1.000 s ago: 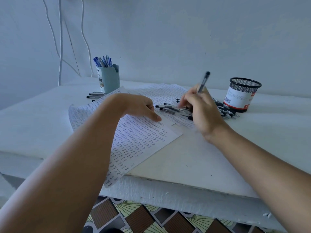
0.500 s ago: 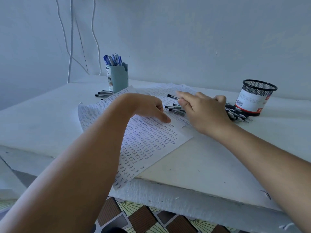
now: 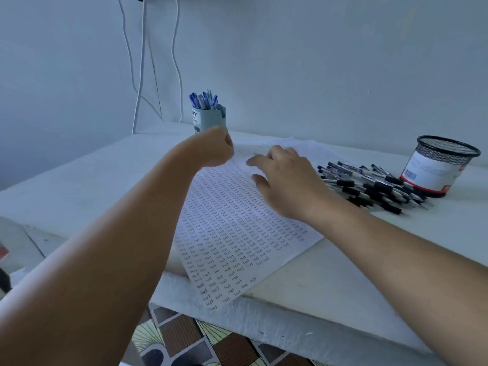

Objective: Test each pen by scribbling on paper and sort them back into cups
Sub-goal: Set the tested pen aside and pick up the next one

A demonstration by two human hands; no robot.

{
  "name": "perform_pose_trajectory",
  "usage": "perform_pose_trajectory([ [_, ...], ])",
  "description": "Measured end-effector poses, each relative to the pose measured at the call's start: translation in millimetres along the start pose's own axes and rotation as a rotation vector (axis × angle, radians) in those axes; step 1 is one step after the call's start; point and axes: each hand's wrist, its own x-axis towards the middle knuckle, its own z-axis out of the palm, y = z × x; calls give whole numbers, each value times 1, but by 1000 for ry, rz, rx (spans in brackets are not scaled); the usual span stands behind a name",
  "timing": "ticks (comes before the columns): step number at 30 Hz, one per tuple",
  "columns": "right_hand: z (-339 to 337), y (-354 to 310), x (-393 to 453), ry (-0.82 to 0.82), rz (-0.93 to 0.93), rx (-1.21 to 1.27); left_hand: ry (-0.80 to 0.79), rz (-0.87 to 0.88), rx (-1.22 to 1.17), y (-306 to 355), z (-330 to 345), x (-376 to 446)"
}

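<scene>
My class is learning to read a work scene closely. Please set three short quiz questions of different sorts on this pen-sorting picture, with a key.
1. True or false: the black mesh cup holds blue-capped pens.
2. Which lies nearest the pile of black pens? A: the grey-blue cup. B: the mesh cup. C: the white cables.
3. Fill in: the right hand reaches, fingers spread, over the ______.

Key
1. False; the blue-capped pens stand in the grey-blue cup.
2. B.
3. Paper, the sheet covered in small written marks. The left hand, fingers curled, is in front of the grey-blue cup.
</scene>
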Motion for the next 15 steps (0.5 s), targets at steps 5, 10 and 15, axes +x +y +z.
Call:
perform_pose_trajectory([
  [5,14,-28,21,-141,0,188,105,-71,330,-48,-4,9],
  [10,31,-30,23,-125,42,211,100,-20,373,-71,-5,16],
  [15,31,-28,20,-108,44,229,90,3,357,-65,-15,11],
])
